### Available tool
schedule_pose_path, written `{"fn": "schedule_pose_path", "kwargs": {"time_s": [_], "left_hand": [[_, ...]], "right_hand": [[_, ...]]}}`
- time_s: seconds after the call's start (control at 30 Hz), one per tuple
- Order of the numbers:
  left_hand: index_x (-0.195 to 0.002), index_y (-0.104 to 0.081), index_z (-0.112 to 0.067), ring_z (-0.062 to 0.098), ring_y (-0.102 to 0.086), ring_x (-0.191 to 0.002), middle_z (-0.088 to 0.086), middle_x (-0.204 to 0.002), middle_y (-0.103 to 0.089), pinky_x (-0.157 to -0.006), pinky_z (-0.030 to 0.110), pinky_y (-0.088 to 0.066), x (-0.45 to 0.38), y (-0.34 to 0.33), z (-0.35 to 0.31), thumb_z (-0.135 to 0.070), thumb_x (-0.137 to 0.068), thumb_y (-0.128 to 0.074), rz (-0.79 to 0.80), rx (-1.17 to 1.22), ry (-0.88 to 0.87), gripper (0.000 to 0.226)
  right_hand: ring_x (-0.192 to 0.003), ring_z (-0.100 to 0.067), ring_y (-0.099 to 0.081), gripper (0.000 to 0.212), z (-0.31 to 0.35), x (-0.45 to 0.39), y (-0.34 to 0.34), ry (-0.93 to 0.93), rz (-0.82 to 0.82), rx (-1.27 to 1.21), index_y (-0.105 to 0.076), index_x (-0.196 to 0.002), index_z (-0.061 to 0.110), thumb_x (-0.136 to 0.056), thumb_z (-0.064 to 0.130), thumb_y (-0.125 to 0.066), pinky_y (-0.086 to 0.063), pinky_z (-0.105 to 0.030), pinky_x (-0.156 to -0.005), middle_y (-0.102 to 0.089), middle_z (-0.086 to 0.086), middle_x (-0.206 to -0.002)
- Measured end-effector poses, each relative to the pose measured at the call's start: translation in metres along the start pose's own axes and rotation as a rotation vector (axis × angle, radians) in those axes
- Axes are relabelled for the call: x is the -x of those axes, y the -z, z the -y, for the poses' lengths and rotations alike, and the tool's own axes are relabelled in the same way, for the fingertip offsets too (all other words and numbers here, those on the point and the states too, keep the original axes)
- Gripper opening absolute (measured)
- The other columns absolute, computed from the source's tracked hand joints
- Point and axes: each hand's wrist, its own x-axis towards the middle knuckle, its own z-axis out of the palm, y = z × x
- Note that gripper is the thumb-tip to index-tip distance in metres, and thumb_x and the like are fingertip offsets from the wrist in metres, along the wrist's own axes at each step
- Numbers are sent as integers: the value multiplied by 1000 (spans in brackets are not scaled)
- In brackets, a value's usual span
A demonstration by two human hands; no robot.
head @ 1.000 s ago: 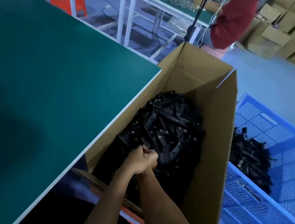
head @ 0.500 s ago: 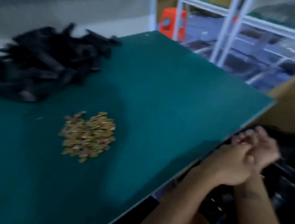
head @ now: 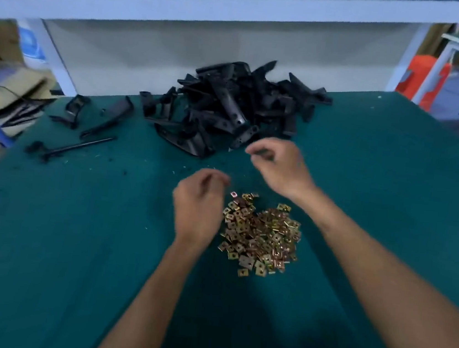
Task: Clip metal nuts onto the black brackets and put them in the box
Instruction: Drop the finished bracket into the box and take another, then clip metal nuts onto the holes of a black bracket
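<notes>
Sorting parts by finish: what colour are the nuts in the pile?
Brassy gold, some coppery, on the nuts; the head view shows it.

Nuts (head: 260,234): small square brass-coloured metal clips, each with a centre hole, heaped loose in one flat mound on the green bench, near its middle.
Brackets (head: 239,108): black angled pieces with holes, tumbled in a pile at the far edge of the bench, well apart from the nuts; a few strays (head: 105,118) lie scattered to its left.
</notes>
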Motion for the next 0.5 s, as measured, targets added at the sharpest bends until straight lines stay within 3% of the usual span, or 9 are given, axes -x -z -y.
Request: {"fn": "schedule_pose_path", "kwargs": {"time_s": [0.07,0.13,0.23,0.3,0.4,0.5], "left_hand": [[-77,-72,-24,3,-60,-64,-12,-71,-69,-62,26,-46,-8,12,23,-9,-92,-51,-139,-15,48,29],[-80,-71,-24,3,-55,-58,-14,-65,-65,-56,22,-41,-10,18,36,-9,-94,-51,-221,1,74,30],[-86,-72,-24,4,-43,-47,-10,-57,-58,-46,17,-32,-11,16,44,-16,-94,-50,-161,-3,25,25],[-87,-73,-23,5,-42,-44,-9,-57,-59,-44,16,-29,-10,14,44,-18,-93,-50,-106,-44,-8,24],[-87,-74,-21,4,-42,-44,-7,-61,-63,-44,15,-29,-10,15,41,-12,-95,-53,-110,-31,-5,24],[-88,-74,-21,4,-44,-46,-9,-61,-64,-46,15,-32,-11,15,39,-9,-96,-54,-127,-37,24,24]], "right_hand": [[-110,-11,-62,28,8,-35,-27,41,109,99,-69,-126,17,-100,12,-61,-50,-31,-101,-65,1,-130],[-126,-22,-56,45,19,-65,-56,70,216,196,-53,-147,17,-102,15,-61,-47,-37,-106,-45,-2,-154],[-131,-34,-52,63,20,-94,-95,50,252,343,-36,-157,22,-101,27,-64,-49,-47,-102,-20,-3,-164],[-118,-40,-58,60,21,-100,-114,-26,132,321,-38,-151,23,-99,29,-67,-52,-47,-89,-30,-9,-154],[-96,-33,-63,52,21,-98,-134,-71,-40,228,-37,-137,24,-96,27,-69,-47,-41,-69,-58,-10,-124],[-87,-27,-65,52,20,-97,-132,-160,-90,84,-39,-134,22,-95,27,-71,-49,-39,-65,-64,-4,-104]]}}
